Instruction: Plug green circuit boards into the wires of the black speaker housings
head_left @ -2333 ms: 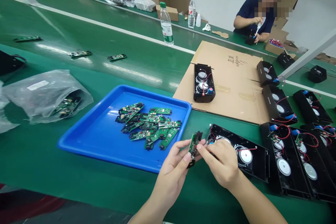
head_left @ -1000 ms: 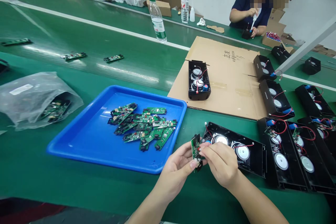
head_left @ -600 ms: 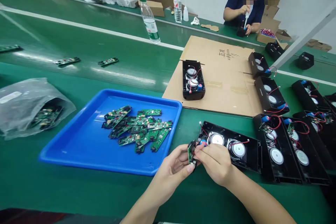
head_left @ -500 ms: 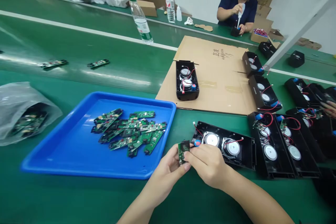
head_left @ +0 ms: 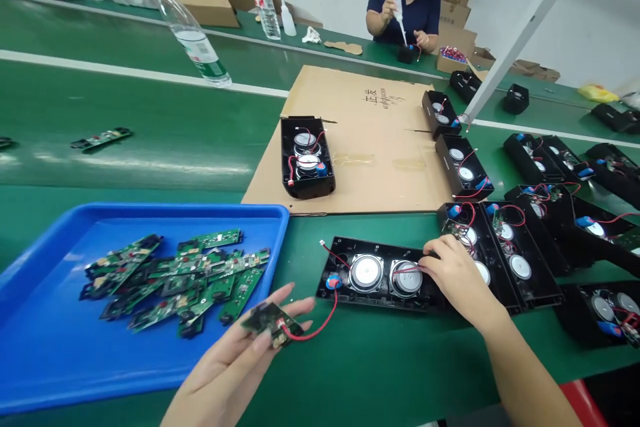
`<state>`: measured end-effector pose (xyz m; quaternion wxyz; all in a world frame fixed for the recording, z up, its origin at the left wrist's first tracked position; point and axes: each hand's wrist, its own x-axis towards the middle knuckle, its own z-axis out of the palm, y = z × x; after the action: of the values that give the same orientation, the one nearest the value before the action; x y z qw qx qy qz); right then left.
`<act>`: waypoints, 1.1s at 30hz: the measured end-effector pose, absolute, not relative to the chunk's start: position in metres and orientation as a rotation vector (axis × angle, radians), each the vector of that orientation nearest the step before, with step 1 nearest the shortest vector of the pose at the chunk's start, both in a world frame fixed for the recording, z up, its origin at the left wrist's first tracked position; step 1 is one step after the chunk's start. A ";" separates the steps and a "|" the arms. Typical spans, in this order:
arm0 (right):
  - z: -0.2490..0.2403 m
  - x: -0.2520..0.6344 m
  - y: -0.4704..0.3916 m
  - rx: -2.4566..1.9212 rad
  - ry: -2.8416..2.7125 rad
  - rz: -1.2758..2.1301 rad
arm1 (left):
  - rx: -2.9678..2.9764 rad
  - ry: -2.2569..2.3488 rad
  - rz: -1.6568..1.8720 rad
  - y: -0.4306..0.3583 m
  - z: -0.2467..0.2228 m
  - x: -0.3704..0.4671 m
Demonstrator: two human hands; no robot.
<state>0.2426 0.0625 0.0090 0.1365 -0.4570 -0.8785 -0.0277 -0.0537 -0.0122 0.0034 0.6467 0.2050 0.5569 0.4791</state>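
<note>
Green covers the long bench point(head_left: 380, 373). On its left the blue tray point(head_left: 50, 327) bears a heap of circuit boards point(head_left: 175, 280); to the right, apart from it, lies the open black housing point(head_left: 387, 275), two speakers point(head_left: 367, 272) facing up. The left hand point(head_left: 240, 353), palm up beside the tray's edge, has its thumb pressed on the held board point(head_left: 267, 317), the other fingers spread apart. The right hand point(head_left: 455, 273) is at the housing's right end, thumb and forefinger together, pinching the thin red lead point(head_left: 407, 270). The held board is in the air between tray and housing, a curved red cable point(head_left: 320, 330) linking it to the blue cylinder point(head_left: 333, 281) inside. To do this well, I judge, hold the board low and near, by its edges, so the cable stays slack, and grip the lead at its plug; whether the fingertips sit on plug or wire is hidden.
</note>
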 end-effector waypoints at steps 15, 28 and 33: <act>0.003 0.214 0.050 -1.327 -1.859 1.119 | 0.812 1.179 0.751 -0.009 0.017 0.003; -0.006 0.203 0.047 -1.381 -1.907 0.745 | 0.847 1.132 0.540 -0.007 -0.026 -0.022; -0.007 0.206 0.047 -1.384 -1.902 0.793 | 0.805 1.107 0.534 -0.004 -0.037 -0.026</act>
<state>0.2063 0.0471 -0.0072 0.3238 -0.5275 -0.7250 0.3021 -0.0264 -0.0041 -0.0370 0.7420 0.3673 0.5052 0.2435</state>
